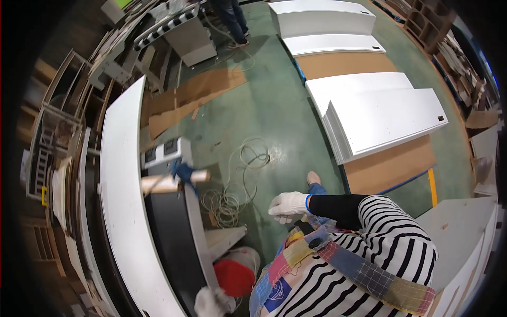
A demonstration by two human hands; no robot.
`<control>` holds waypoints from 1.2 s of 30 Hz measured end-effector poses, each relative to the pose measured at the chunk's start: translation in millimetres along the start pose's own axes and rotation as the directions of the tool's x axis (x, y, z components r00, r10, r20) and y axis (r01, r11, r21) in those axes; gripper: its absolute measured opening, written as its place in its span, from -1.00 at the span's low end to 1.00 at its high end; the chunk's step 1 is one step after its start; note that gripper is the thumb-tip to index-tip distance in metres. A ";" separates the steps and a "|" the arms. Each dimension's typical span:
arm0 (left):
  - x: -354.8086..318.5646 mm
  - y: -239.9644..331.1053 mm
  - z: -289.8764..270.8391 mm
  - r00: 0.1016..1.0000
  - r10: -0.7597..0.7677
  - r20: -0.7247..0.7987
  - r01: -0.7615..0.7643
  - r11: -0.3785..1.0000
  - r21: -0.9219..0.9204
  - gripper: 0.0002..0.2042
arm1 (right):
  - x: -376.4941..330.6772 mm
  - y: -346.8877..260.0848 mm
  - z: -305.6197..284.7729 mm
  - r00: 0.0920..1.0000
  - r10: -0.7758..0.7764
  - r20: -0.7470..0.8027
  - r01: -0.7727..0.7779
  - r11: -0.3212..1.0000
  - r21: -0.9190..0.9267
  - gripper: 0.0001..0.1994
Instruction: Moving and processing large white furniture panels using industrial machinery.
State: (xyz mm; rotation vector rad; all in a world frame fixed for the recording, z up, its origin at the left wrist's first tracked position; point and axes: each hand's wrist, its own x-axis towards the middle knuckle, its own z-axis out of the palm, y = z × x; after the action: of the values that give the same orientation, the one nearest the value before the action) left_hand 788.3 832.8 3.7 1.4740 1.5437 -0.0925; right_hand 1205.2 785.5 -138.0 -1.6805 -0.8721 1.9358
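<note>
Two gloved hands in view, both in white work gloves. Far left of frame: long white panel [119,201] curving from upper left down to the bottom edge, with wooden racks [53,132] beyond it. Left hand [211,302] sits at the bottom centre-left, resting on the edge of a dark board [171,243] that lies just beside the white panel; fingers curl at that edge, but whether they actually clamp it I cannot tell. A red-topped bucket [235,274] is just right of that hand. Above it, coiled cable [232,195] on the green floor [264,105]. Right hand [288,206] at centre, loosely curled, holding nothing, hovering over the floor apart from the board; black sleeve and striped top behind it. Right half of frame: white cabinet panels [380,119] stacked on brown cardboard sheets [391,166]. Another person's legs [232,21] at top centre.
</note>
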 end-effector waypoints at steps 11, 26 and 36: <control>241.0 372.6 242.3 0.930 0.273 0.245 -0.266 0.962 -0.062 -0.64 | -102.7 31.3 -397.2 0.711 0.124 -0.692 0.269 0.861 0.431 -0.62; 618.2 719.7 299.3 0.903 0.126 0.410 -0.424 0.407 0.809 -0.56 | 160.6 105.6 -630.4 0.620 0.598 -0.509 0.515 0.179 0.838 -0.67; 893.0 984.4 627.5 0.553 0.104 0.827 -0.776 -0.297 0.556 -0.63 | 331.6 212.8 -745.6 0.470 0.882 -0.017 0.654 -0.335 0.678 -0.58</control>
State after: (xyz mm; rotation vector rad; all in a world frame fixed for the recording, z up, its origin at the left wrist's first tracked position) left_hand 2106.4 1350.1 -390.4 2.8438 -0.1426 -1.2845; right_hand 1897.0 993.6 -573.0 -0.9678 1.5680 0.5107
